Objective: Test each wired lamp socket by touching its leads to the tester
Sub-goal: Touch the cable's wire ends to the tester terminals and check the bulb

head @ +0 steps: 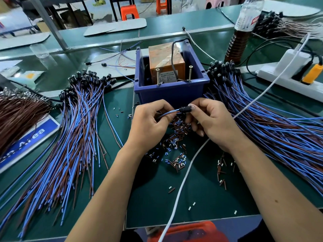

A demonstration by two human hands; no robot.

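Observation:
A black lamp socket (pixel 185 109) with a clear bulb tip hangs between both hands, just in front of the blue bin. My right hand (pixel 212 123) pinches its bulb end. My left hand (pixel 150 123) grips its blue and brown leads (pixel 170 113). The tester (pixel 167 64), an orange taped box, sits in the blue bin (pixel 172 92) with two upright screws (pixel 158 76) at its front. A pile of wired sockets (pixel 78 116) lies to the left, another pile (pixel 272 123) to the right.
Cut bits of wire insulation (pixel 176 142) litter the green mat under my hands. A white cable (pixel 183 180) runs from the front edge to a power strip (pixel 288 75) at right. A bottle (pixel 243 30) stands behind the right pile. Brown wires (pixel 19 116) lie far left.

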